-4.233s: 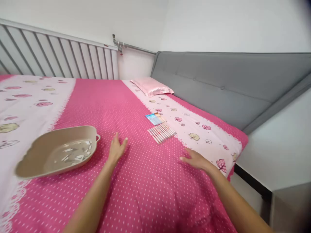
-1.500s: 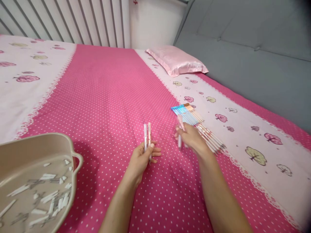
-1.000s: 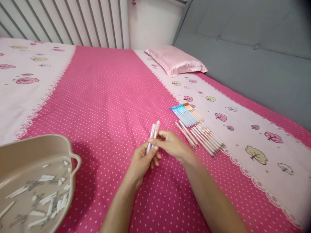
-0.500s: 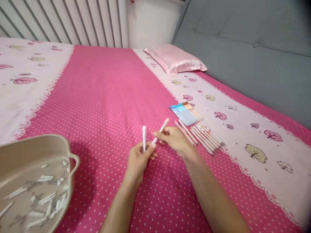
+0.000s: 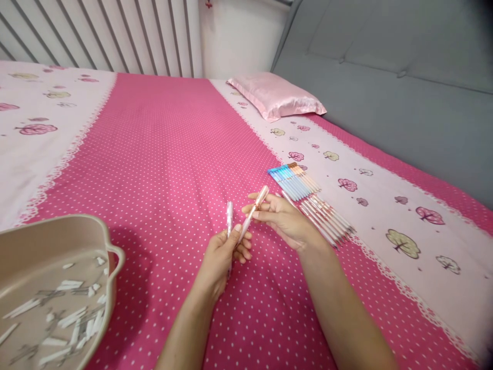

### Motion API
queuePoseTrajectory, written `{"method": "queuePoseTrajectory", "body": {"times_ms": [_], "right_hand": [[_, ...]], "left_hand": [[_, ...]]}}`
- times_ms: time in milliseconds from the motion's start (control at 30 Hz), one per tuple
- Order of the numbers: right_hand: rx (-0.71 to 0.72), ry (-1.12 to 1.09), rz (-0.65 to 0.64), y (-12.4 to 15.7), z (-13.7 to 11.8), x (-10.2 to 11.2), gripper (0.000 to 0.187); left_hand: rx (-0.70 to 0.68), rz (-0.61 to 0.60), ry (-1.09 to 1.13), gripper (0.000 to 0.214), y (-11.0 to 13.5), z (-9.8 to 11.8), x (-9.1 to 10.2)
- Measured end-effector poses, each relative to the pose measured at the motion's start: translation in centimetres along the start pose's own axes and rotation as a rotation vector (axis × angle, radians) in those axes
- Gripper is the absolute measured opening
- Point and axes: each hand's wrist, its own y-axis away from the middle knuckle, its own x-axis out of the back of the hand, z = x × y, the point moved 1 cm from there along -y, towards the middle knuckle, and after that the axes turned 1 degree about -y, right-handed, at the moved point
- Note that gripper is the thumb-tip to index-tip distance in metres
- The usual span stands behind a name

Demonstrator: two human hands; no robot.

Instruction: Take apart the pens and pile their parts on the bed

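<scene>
My left hand (image 5: 223, 254) is closed around a slim pale pink pen (image 5: 229, 216) that stands upright out of its fist. My right hand (image 5: 281, 218) pinches a second pink pen (image 5: 254, 210), tilted up to the right, its lower end meeting my left thumb. Just right of my right hand lies a row of several pens (image 5: 311, 198) on the pink dotted bedsheet (image 5: 165, 154), blue ones at the far end, pink and white ones nearer.
A beige tray (image 5: 46, 288) holding several small white strips sits at the lower left. A pink satin pillow (image 5: 275, 96) lies at the head of the bed against the grey padded headboard (image 5: 385, 87). White slatted rails (image 5: 115, 36) line the far side.
Both hands have left the sheet and picked up pens. In the last half second my right hand has drawn one pen a little away from the pen in my left hand.
</scene>
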Motion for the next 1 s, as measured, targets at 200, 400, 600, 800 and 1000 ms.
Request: {"method": "queuePoseTrajectory", "body": {"times_ms": [200,400,600,800,1000], "right_hand": [[0.025,0.068,0.087,0.0,0.2,-0.4,0.03],[0.086,0.099,0.16,-0.5,1.0,-0.4,0.028],[0.026,-0.114,0.079,-0.1,-0.1,-0.5,0.042],[-0.012,-0.19,0.04,0.0,-0.3,-0.3,0.037],[0.054,-0.234,0.154,-0.3,-0.1,-0.1,0.032]], "left_hand": [[-0.025,0.012,0.008,0.032,0.0,0.1,-0.2],[-0.026,0.009,0.0,0.032,0.0,-0.1,-0.1],[0.011,-0.007,0.003,0.042,0.2,0.3,-0.3],[0.028,0.047,0.028,0.041,0.3,0.6,-0.3],[-0.149,0.157,0.102,0.045,0.2,1.0,0.2]]}}
